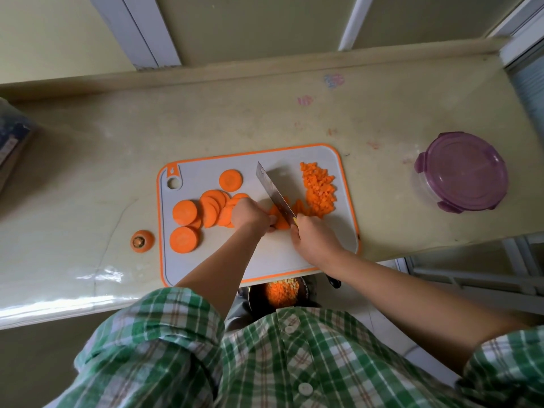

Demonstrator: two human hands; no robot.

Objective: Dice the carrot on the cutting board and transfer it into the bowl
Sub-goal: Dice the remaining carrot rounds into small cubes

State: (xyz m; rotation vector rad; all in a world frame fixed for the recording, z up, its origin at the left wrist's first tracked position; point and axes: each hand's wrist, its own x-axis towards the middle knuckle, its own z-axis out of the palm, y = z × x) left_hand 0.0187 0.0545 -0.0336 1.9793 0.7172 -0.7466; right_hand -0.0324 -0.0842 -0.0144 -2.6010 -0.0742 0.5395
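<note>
1. The counter runs under and well beyond both hands, out to either side
2. A green plaid shirt fills the near edge, behind both forearms
3. The board, white with an orange rim, lies under both hands, and its near edge overhangs the counter
4. A container with a purple lid stands well to the right of the right hand, off the board
5. The bowl sits below the counter edge, between the forearms and nearer the body than the hands; it holds diced carrot
6. The knife points away from the right hand, its blade slanting between the two hands with the edge down on the carrot
7. The right hand is wrapped round the knife handle
8. The left hand has its fingers curled down, holding carrot strips against the board just beside the blade
9. Round slices lie overlapping to the left of the left hand
10. A pile of dice lies beyond the right hand, near the board's right edge
11. The carrot top rests on the counter, far left of the left hand, just off the board
</note>
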